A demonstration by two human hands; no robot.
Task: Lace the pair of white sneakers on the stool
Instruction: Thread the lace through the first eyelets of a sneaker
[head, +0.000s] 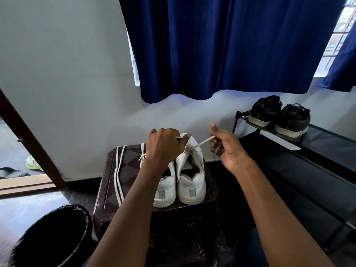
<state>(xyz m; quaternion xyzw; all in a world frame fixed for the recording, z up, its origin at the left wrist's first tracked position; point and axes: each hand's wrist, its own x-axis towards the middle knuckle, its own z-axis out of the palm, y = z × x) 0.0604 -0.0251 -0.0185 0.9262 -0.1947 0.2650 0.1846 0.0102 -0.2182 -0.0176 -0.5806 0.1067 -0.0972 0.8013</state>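
Note:
Two white sneakers stand side by side on a dark brown stool (pixel 107 182), heels toward me. The right sneaker (pixel 191 178) has a white lace (pixel 202 143) threaded near its toe. My left hand (pixel 163 145) hovers over that sneaker's front and pinches one end of the lace. To the right of the shoe, my right hand (pixel 226 149) grips the other end, pulled taut out to the side. My left forearm partly hides the left sneaker (pixel 165 189). A second loose white lace (pixel 118 174) lies draped across the stool's left side.
A black bin (pixel 52 236) stands at the lower left beside the stool. A black shoe rack (pixel 300 157) with a pair of dark sneakers (pixel 279 117) is on the right. A blue curtain (pixel 221 45) hangs behind. A doorway with footwear is at the left.

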